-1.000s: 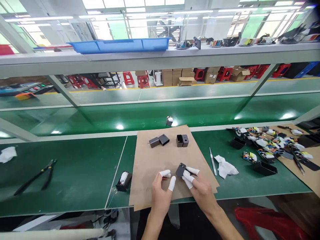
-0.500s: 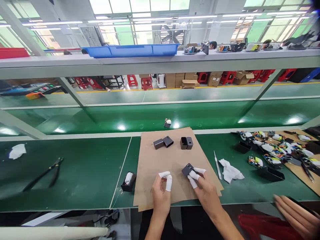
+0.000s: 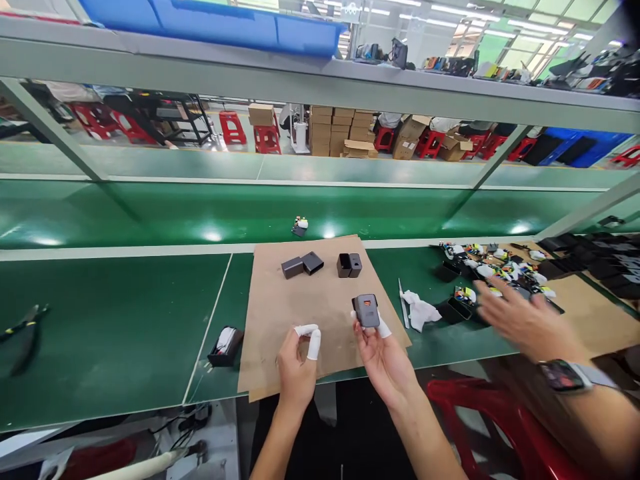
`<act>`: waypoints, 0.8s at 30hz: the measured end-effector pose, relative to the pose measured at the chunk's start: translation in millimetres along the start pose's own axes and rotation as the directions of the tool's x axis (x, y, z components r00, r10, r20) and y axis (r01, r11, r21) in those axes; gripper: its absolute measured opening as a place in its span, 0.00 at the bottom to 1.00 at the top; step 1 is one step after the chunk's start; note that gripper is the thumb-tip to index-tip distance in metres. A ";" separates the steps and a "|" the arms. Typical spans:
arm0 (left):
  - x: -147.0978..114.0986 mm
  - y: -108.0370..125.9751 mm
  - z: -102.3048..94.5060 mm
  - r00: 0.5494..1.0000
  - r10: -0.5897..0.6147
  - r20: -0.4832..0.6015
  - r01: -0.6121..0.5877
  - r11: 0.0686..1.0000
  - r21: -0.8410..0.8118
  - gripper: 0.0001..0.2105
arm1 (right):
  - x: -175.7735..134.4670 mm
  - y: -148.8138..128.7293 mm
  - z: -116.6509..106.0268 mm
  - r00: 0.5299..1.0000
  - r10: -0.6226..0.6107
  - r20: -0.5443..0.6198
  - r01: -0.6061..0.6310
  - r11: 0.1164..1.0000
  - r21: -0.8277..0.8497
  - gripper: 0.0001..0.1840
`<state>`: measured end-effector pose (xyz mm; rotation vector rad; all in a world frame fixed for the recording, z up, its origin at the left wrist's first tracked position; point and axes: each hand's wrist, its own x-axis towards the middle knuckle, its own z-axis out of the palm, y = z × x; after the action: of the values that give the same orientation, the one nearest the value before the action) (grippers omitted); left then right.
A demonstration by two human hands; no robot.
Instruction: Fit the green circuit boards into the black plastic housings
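A red stool (image 3: 465, 393) stands at lower right, below the edge of the green counter (image 3: 125, 320). The person's hands are over the near part of a brown paper sheet (image 3: 285, 307). The left hand (image 3: 296, 368) has its thumb and index finger, both in white covers, brought together at the tips; whether anything sits between them cannot be told. The right hand (image 3: 383, 360) grasps a dark case (image 3: 367, 311) by its sides, an end with a small rectangular opening facing the camera, above the right part of the sheet. Just to the left of the sheet, a black casing (image 3: 226, 348) lies with a white-wrapped part in it; pliers (image 3: 27, 333) lie well apart at the left.

To the right, a slim pale tool (image 3: 403, 307) lies beside a crumpled white tissue (image 3: 420, 311). Another person's blurred hand (image 3: 525, 323), with a watch (image 3: 565, 375) at the wrist, reaches over the counter near a heap of circuit boards (image 3: 505, 270).

Farther up the sheet are 2 pairs of dark casings (image 3: 313, 263). Beyond the counter's white ledge lies 1 small board assembly (image 3: 300, 227). A blue tray (image 3: 220, 25) rests on the shelf above; cardboard boxes (image 3: 340, 127) stand far behind.
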<state>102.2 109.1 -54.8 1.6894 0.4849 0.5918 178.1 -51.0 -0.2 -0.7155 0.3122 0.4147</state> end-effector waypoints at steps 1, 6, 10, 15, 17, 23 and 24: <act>-0.4 -0.2 -0.1 1.000 0.001 0.003 -0.001 1.000 0.003 0.15 | -0.6 -1.5 1.4 1.000 0.004 -0.012 -0.004 1.000 0.010 0.13; -1.2 -2.0 -0.5 1.000 0.004 0.013 -0.004 1.000 0.015 0.15 | -1.7 -4.8 5.3 0.997 0.014 -0.076 -0.010 0.998 0.054 0.13; -0.7 -2.2 -2.1 1.000 0.017 0.020 -0.017 0.999 0.027 0.13 | 19.6 -12.2 21.9 0.976 -0.219 0.004 0.214 0.949 -0.230 0.16; -1.1 0.0 -5.5 0.999 0.015 0.052 -0.016 1.000 0.016 0.13 | 131.8 -42.3 90.4 0.700 -0.559 0.444 0.659 0.267 -0.704 0.16; -1.7 1.7 -6.3 0.999 0.019 0.043 -0.020 0.999 0.027 0.13 | 193.1 -49.3 125.4 0.681 -0.492 0.543 0.669 0.115 -0.734 0.15; -4.7 1.1 -0.9 0.996 0.051 -0.072 -0.051 0.999 0.006 0.14 | 308.5 -32.9 173.7 0.704 -0.214 0.677 0.607 -0.315 -0.730 0.14; -4.9 -0.7 0.8 0.993 0.061 -0.098 -0.061 0.998 0.008 0.15 | 313.5 -29.4 173.2 0.699 -0.183 0.691 0.603 -0.369 -0.707 0.15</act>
<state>98.9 105.6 -56.2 1.6901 0.5065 0.7216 489.0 128.9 11.0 -2.3239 -0.8376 -0.1467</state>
